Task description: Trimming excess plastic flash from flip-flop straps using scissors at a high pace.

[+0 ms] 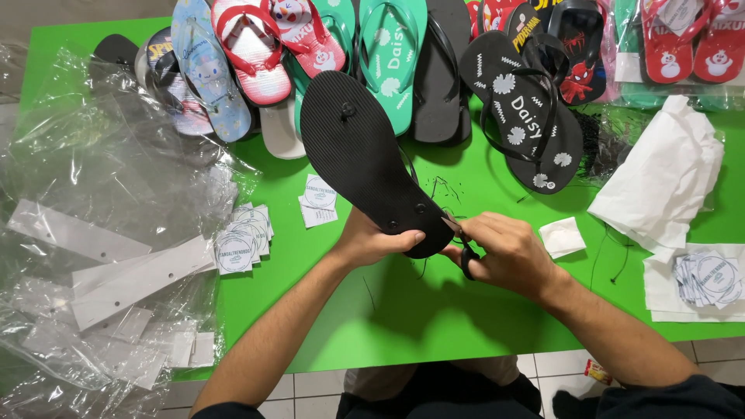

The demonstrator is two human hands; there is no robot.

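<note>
Green and crowded, your counter (434, 310) carries a row of flip-flops (388, 54) along its far edge, soles and straps overlapping so many fit side by side. Clear bags (101, 233) with white card strips lie heaped at your left, out of the working space. Small stacks of round-printed tags (244, 237) sit near your left forearm, and more tags (710, 279) lie at the right beside white tissue (667, 182).

You hold a black sole (361, 155) over the middle of the counter, underside up, toe pointing away from you. Your left hand (372, 244) is closed on the heel end, thumb on top, which steadies the sole and turns its strap plugs toward you. Your right hand (504, 252) is closed around small black scissors (466, 252), fingers through the loops, with the tips at the heel edge just beside your left thumb. Holding the sole tilted and close keeps that edge in clear sight of the blades. Thin black threads (442, 190) lie scattered on the counter under and beyond the sole, near a dark patterned pair (528, 116).
</note>
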